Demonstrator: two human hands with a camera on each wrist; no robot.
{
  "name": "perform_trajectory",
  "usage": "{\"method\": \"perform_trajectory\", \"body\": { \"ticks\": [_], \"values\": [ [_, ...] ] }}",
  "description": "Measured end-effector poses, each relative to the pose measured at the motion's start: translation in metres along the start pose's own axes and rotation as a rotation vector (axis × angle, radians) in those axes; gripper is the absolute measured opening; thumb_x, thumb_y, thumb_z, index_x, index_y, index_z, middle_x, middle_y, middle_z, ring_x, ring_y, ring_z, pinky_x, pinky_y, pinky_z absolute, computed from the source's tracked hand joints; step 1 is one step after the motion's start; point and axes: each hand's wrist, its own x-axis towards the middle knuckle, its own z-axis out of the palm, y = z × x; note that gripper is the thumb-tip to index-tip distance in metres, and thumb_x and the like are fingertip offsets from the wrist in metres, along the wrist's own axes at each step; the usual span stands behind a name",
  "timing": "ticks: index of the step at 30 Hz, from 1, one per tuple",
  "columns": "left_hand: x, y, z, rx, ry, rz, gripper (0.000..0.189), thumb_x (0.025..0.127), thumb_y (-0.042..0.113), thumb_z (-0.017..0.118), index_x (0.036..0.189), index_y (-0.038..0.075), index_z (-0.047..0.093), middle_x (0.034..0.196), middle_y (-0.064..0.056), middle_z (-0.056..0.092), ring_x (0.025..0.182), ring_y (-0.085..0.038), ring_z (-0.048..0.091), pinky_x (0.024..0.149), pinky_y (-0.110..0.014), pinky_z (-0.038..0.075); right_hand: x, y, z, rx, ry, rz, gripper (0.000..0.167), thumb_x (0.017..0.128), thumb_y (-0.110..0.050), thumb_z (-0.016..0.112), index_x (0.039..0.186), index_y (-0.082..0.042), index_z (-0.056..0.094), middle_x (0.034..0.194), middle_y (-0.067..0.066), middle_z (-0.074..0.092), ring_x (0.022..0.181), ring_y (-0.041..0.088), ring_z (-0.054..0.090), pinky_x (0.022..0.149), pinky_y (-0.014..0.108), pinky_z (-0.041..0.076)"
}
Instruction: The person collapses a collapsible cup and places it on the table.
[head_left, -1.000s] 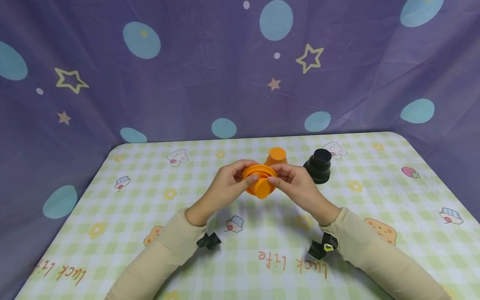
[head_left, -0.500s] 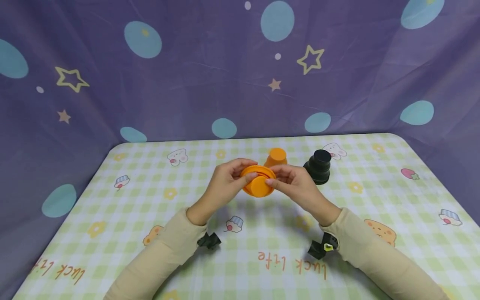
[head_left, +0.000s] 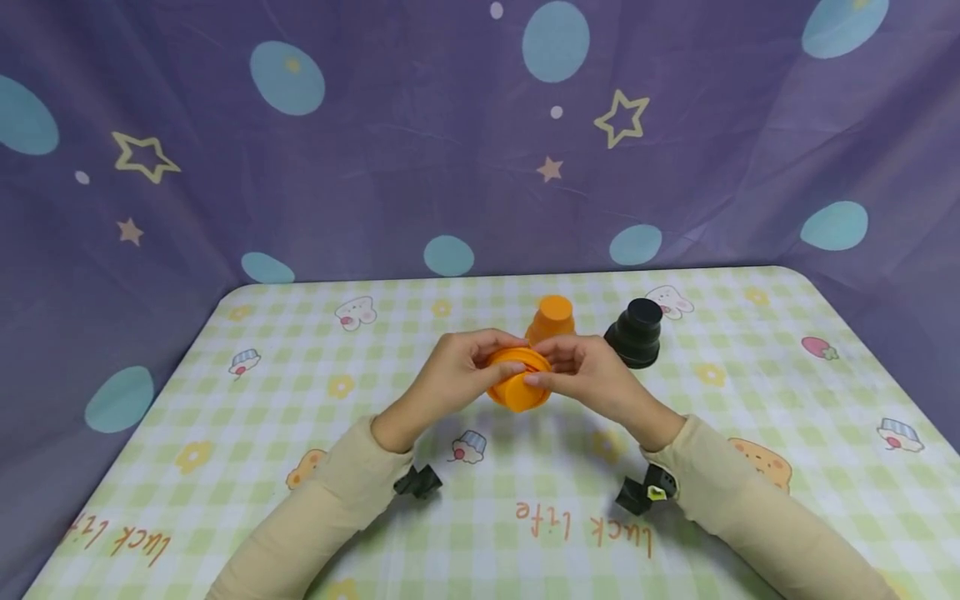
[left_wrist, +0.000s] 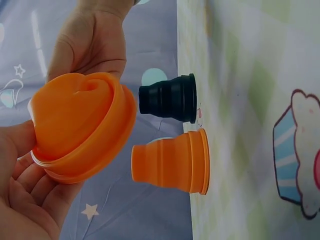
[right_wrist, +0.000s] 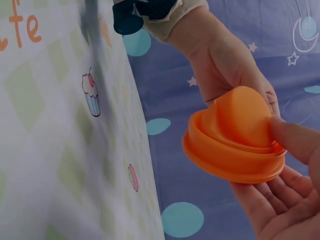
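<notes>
Both hands hold an orange collapsible silicone cup [head_left: 519, 396] above the table, its body partly folded into its rim and lopsided. My left hand [head_left: 457, 372] grips the left side, thumb over the folded wall and fingers behind the rim. On the opposite side my right hand [head_left: 596, 377] pinches the cup in the same way. The right wrist view shows the orange cup [right_wrist: 245, 117] bulging up on one side and sunk on the other. Behind the hands, a second orange cup [left_wrist: 170, 162] stands extended, wide end down. A black cup [left_wrist: 167, 97] of the same shape stands beside it.
A checked tablecloth [head_left: 337, 483] with printed cartoons covers the table. A purple curtain [head_left: 375, 167] with blue dots and stars hangs behind the table's far edge. Small black devices are strapped at both wrists.
Both hands and the held cup dip slightly toward the person. Its folded end shifts and tilts under the thumbs. The two standing cups stay in place.
</notes>
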Motion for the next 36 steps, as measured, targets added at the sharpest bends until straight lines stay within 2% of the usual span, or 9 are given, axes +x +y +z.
{"method": "perform_trajectory", "body": {
  "ticks": [4,7,11,18,22,26,28,31,36],
  "values": [
    [-0.0002,0.0002,-0.0002,0.018,-0.007,0.021,0.022,0.088,0.011,0.067,0.11,0.007,0.069,0.101,-0.005,0.071,0.082,-0.011,0.067,0.068,-0.027,0.056,0.0011,-0.0005,0.0007,-0.037,-0.021,-0.016,0.028,0.082,-0.009,0.073,0.106,0.003,0.067,0.092,0.012,0.07,0.075,0.018,0.068,0.067,0.029,0.057],
    [0.0003,0.0007,-0.0008,0.007,0.005,0.027,0.026,0.089,0.013,0.067,0.113,0.006,0.067,0.107,-0.007,0.069,0.085,-0.012,0.067,0.071,-0.027,0.056,0.0012,-0.0012,0.0007,-0.039,-0.005,-0.033,0.027,0.083,-0.009,0.073,0.106,0.003,0.067,0.092,0.013,0.071,0.076,0.017,0.068,0.067,0.029,0.057],
    [0.001,0.0012,-0.0022,-0.031,0.033,0.023,0.033,0.09,0.014,0.065,0.121,0.004,0.062,0.115,-0.01,0.066,0.092,-0.016,0.067,0.077,-0.028,0.055,0.0005,-0.0005,0.0004,-0.004,0.047,-0.043,0.027,0.084,-0.009,0.071,0.107,0.003,0.066,0.095,0.015,0.07,0.078,0.017,0.068,0.07,0.029,0.056],
    [0.0014,0.0024,-0.0055,0.0,-0.006,0.037,0.04,0.094,0.017,0.06,0.132,0.006,0.053,0.119,-0.009,0.062,0.091,-0.017,0.064,0.077,-0.028,0.055,0.0008,0.0007,-0.0001,0.104,0.154,-0.067,0.028,0.086,-0.008,0.069,0.11,0.004,0.064,0.102,0.016,0.068,0.082,0.017,0.068,0.074,0.029,0.056],
    [0.0015,0.0026,-0.0051,-0.04,-0.002,0.02,0.042,0.094,0.016,0.06,0.133,0.005,0.051,0.12,-0.011,0.061,0.089,-0.018,0.064,0.076,-0.029,0.055,0.0002,0.0007,0.0009,0.141,0.197,-0.079,0.029,0.085,-0.008,0.07,0.111,0.005,0.064,0.1,0.012,0.069,0.083,0.017,0.068,0.074,0.029,0.056],
    [0.002,0.0017,-0.0029,-0.065,0.029,0.02,0.039,0.092,0.014,0.061,0.129,0.003,0.055,0.116,-0.012,0.064,0.086,-0.018,0.064,0.074,-0.029,0.055,-0.0009,0.0016,0.0029,0.151,0.22,-0.084,0.03,0.084,-0.008,0.07,0.11,0.006,0.064,0.098,0.006,0.07,0.083,0.017,0.067,0.074,0.028,0.056],
    [0.0021,0.0015,-0.0017,-0.05,0.051,0.033,0.037,0.091,0.013,0.062,0.126,0.003,0.057,0.113,-0.012,0.065,0.085,-0.017,0.064,0.072,-0.029,0.055,-0.0012,0.0022,0.0039,0.151,0.227,-0.091,0.029,0.085,-0.007,0.07,0.11,0.006,0.064,0.097,0.004,0.07,0.083,0.017,0.067,0.074,0.028,0.056],
    [0.0021,0.0001,0.0,0.021,0.087,0.063,0.032,0.091,0.015,0.063,0.121,0.003,0.061,0.108,-0.01,0.067,0.079,-0.014,0.063,0.069,-0.027,0.055,-0.0014,0.003,0.0053,0.145,0.232,-0.095,0.028,0.085,-0.008,0.07,0.109,0.005,0.064,0.095,0.003,0.071,0.081,0.017,0.067,0.073,0.028,0.056],
    [0.0015,-0.0007,0.0012,0.115,0.136,0.112,0.028,0.092,0.018,0.062,0.115,0.003,0.064,0.102,-0.007,0.069,0.069,-0.011,0.061,0.062,-0.026,0.054,-0.0016,0.0038,0.0066,0.134,0.219,-0.093,0.028,0.085,-0.01,0.07,0.109,0.005,0.065,0.095,0.007,0.07,0.08,0.017,0.067,0.074,0.029,0.056]
  ]
}}
